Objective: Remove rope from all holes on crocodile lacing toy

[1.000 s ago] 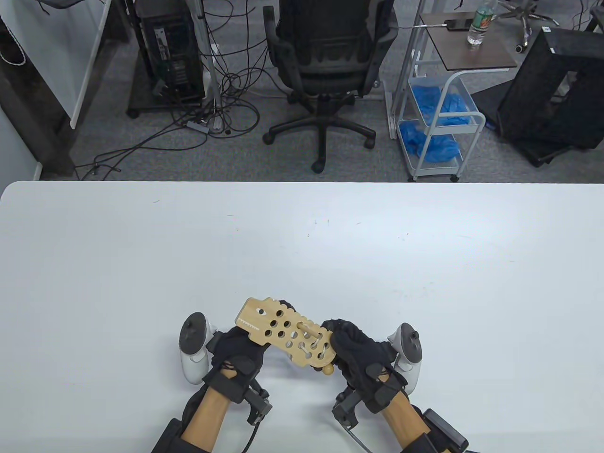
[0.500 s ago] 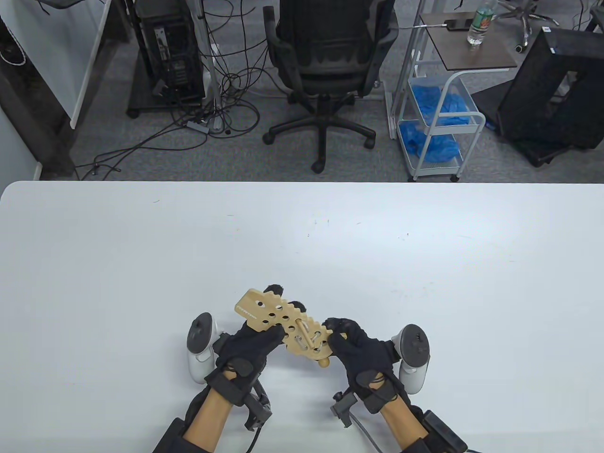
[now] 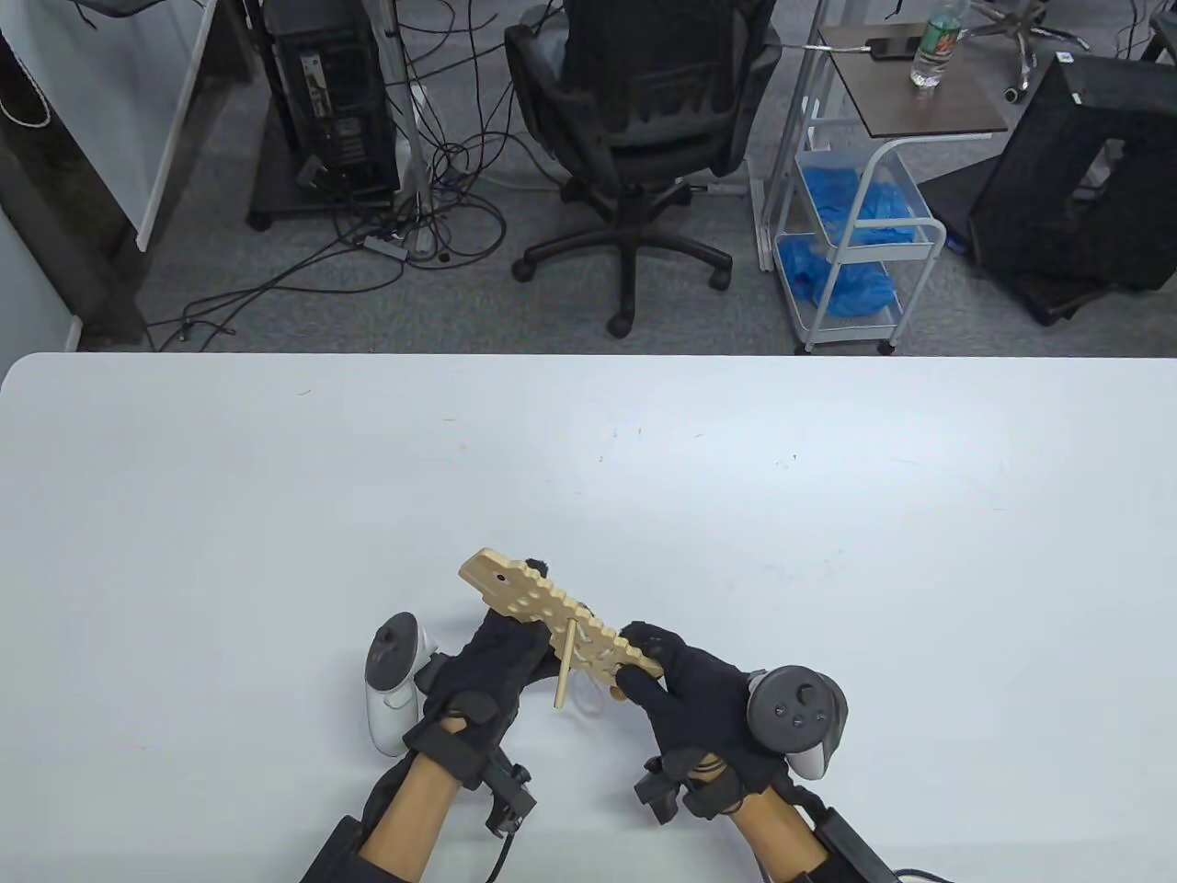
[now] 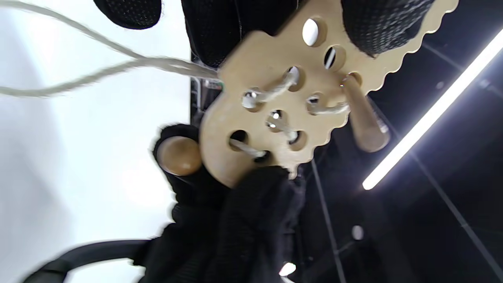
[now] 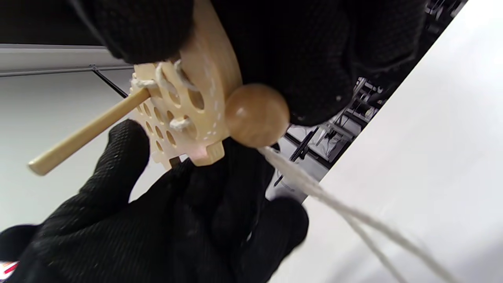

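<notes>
Tilted now onto its long edge, the wooden crocodile (image 3: 561, 616) sits above the near tabletop (image 3: 828, 515), probably so the wooden needle (image 3: 564, 664) can slide out. Left hand (image 3: 487, 671) grips the head end; right hand (image 3: 699, 699) pinches the tail. Only the left wrist view shows the rope (image 4: 271, 88) laced through several holes and a bead (image 4: 178, 155).

Both hands wear black knit gloves: left hand (image 3: 483, 681), right hand (image 3: 703, 704). A white tracker (image 3: 391, 681) with a dark grey top sits on the left; the right tracker (image 3: 795, 717) matches. Black wrist straps carry small boxes with thin cables.
</notes>
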The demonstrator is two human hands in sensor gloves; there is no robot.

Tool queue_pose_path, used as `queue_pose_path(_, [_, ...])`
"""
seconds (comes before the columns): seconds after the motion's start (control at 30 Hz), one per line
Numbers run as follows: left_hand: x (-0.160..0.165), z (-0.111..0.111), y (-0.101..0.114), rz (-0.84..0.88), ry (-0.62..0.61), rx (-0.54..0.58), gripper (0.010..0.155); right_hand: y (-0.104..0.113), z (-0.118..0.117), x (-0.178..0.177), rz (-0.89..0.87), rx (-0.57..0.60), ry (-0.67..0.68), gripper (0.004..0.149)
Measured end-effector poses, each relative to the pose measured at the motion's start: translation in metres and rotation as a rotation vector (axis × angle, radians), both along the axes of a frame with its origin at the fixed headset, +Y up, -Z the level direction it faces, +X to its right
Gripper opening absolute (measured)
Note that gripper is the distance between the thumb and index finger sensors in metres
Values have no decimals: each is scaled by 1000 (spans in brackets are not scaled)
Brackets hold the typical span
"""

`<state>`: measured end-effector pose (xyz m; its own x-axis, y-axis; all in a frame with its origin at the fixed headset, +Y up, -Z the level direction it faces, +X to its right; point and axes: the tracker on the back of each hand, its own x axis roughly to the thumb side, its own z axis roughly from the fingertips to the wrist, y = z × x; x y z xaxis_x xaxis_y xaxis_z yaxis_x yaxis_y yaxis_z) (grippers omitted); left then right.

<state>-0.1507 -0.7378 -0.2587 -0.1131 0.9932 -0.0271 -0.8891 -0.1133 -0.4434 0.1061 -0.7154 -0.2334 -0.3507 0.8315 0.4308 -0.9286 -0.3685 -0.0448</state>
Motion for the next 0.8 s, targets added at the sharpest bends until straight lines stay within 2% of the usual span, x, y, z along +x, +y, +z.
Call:
queue_pose_path(0.17, [1,3,4,-107,40,18,94,0,2,-1,24,11,-41,47])
queue_pose_path(0.27, [2,5,8,-263,61,47,99,5,7,-3,125,66,-94,47])
queue_pose_path(0.37, [2,6,8,-335,76,44,99,9,9,-4,201,119,-134,47])
queue_pose_path(0.53, [2,6,9,-406,123,51,92,7,10,-6,262,137,-129,47])
queue_pose_path(0.7, [0,7,13,-533,189,118,81,4,9,-8,228,111,-82,48])
queue_pose_path(0.8, [-2,7,14,-548,224,140,76,1,6,-6,164,68,-70,48])
